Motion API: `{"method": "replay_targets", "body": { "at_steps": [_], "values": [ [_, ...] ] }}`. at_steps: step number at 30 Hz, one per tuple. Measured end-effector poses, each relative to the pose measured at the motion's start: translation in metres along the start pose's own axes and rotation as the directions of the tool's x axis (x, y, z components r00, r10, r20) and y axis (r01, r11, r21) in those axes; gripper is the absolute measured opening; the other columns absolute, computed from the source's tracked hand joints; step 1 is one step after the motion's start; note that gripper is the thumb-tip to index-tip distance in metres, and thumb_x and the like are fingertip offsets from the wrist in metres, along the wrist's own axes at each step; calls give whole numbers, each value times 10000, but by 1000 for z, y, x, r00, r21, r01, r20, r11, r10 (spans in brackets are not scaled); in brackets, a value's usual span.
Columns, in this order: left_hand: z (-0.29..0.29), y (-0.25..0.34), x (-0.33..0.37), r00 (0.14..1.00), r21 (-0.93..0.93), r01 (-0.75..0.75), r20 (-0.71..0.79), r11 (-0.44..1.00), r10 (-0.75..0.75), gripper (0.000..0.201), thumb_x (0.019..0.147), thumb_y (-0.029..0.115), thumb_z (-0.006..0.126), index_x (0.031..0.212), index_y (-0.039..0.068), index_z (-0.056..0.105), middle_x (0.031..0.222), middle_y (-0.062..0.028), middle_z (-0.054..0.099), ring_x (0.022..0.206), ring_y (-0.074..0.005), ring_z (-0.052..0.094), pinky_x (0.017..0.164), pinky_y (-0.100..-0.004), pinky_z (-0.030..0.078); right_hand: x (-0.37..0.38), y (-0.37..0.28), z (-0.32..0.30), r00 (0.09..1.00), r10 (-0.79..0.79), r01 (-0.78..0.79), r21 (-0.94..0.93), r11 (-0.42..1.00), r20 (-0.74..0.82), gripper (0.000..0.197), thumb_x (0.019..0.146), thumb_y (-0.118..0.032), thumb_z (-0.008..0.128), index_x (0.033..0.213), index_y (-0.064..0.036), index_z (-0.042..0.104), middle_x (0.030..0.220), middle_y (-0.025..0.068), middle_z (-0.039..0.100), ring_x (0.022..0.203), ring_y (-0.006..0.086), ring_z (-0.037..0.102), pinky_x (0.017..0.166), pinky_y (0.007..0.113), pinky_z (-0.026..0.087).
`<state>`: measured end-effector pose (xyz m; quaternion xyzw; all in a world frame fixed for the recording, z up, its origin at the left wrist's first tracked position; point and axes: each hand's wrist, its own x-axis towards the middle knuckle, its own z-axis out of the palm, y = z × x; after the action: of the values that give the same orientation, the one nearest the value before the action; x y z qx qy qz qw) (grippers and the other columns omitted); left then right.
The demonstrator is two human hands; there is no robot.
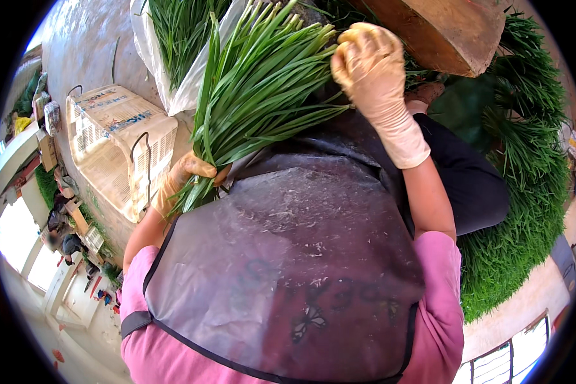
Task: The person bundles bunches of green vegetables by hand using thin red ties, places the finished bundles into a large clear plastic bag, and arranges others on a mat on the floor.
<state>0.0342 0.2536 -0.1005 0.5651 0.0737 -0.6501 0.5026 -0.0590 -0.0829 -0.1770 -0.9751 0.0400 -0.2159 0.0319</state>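
Green leaves [269, 96] fan from the left hand [191, 169], its grip closed round their gathered lower ends [200, 192] at the far left corner of the apron [288, 256]; the right hand [370, 67] curls beside the stem ends [327, 30], its hold unclear. Firm, gentle pressure should keep them aligned.

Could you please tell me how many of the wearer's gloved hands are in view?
2: the left gloved hand holds the lower end of the green bunch, and the right gloved hand is beside its upper end. The left is partly covered.
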Motion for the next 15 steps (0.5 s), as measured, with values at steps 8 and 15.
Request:
{"method": "replay_targets", "body": {
  "at_steps": [8, 15],
  "values": [
    [-14, -11, 1, 998, -53, 39, 51, 998, -36, 464, 657, 298, 753, 955, -34, 626, 599, -57, 530, 545, -131, 470, 505, -265, 344, -4, 7, -6, 950, 214, -306, 530, 791, 229, 560, 732, -547, 737, 926, -22, 720, 1088, 55, 608, 1115, 242, 520, 1000, 399, 389],
    [-11, -11, 2, 997, -43, -11, 73, 999, 14, 513, 708, 273, 726, 1096, -19, 562, 626, -59, 499, 553, -134, 433, 528, -261, 343, -3, 7, -11, 775, 180, -610, 792, -36, 606, 566, 738, -196, 843, 1145, 75, 558, 916, 50, 684, 879, 129, 613, 859, 266, 476]
  ]
}}
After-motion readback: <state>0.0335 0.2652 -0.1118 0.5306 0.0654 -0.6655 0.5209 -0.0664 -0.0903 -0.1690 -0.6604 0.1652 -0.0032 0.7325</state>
